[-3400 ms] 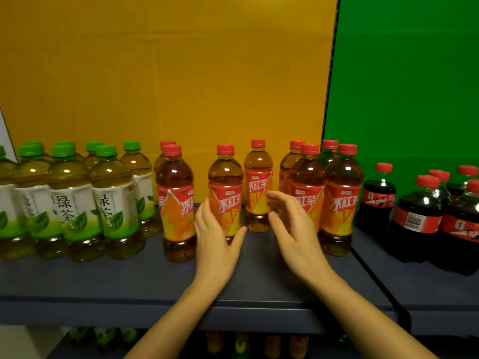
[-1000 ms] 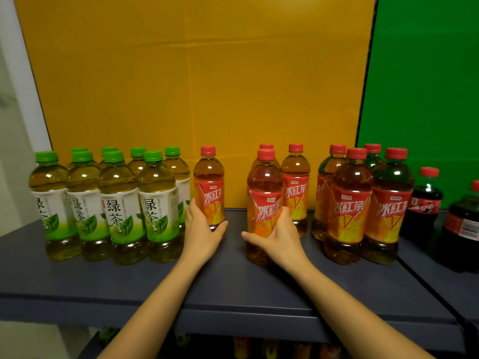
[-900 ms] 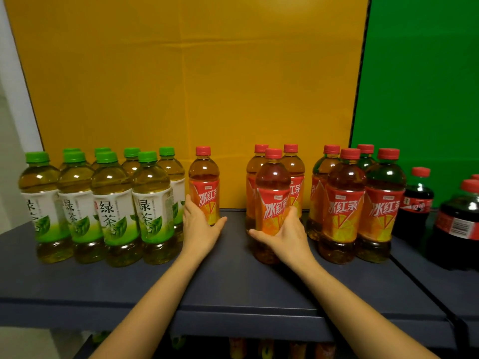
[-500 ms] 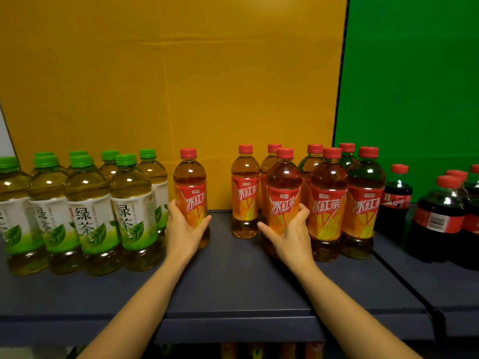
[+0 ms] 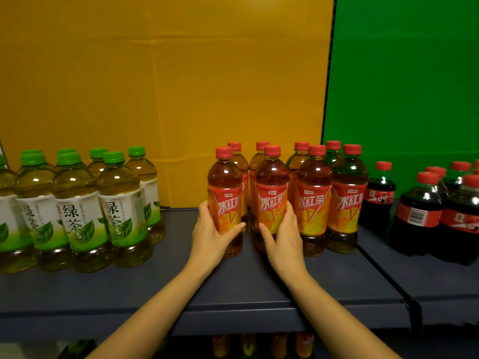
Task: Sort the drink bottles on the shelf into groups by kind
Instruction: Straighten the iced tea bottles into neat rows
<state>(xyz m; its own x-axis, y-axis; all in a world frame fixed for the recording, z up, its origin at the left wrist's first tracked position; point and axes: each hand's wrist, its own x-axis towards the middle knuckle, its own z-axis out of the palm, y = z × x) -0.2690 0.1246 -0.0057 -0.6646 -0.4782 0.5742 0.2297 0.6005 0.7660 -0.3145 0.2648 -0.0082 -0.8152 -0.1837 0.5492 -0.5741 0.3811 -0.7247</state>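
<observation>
Several red-capped iced tea bottles with orange labels stand packed together in the middle of the dark shelf (image 5: 233, 286). My left hand (image 5: 212, 234) grips the leftmost front iced tea bottle (image 5: 225, 187). My right hand (image 5: 283, 239) grips the neighbouring front iced tea bottle (image 5: 271, 187). More iced tea bottles (image 5: 347, 193) crowd to the right and behind. Green-capped green tea bottles (image 5: 77, 203) form a group at the left. Dark cola bottles (image 5: 420, 211) with red caps stand at the right.
A yellow board (image 5: 166, 86) and a green board (image 5: 404, 73) back the shelf. A gap of bare shelf lies between the green tea and the iced tea. More bottles (image 5: 259, 345) show dimly on a lower shelf under the front edge.
My left hand has slid its iced tea bottle rightward, away from the green tea and up against the iced tea group. My right hand still holds its bottle in the group.
</observation>
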